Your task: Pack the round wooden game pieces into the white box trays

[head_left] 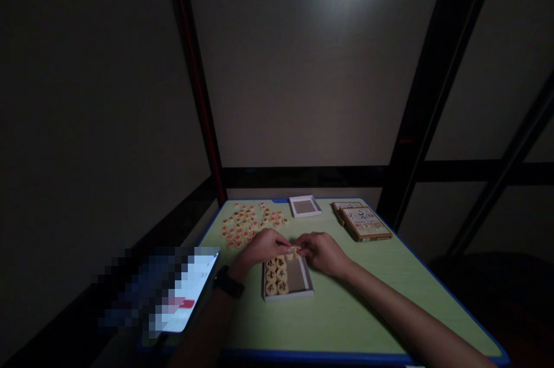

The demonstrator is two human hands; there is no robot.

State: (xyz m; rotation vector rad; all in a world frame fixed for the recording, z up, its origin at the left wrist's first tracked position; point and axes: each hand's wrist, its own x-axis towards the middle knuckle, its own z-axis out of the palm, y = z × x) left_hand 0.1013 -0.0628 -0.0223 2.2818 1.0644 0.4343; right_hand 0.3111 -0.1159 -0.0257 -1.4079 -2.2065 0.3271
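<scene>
Round cream discs w/ black chars (281, 274) sit in 2 cols along L side of shallow white cardboard box (289, 297) on pale-green, blue-edged table (367, 304). L hand (267, 244) & R hand (325, 254) nearly meet at box's far end, fingertips at more discs (289, 255); can't tell if either's pinching.

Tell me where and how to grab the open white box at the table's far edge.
Probably the far white box is best pinched by its near wall, coming from the near side and above: it lies flat, open top up, leaving that raised wall exposed, while loose pieces lie to its left.
</scene>
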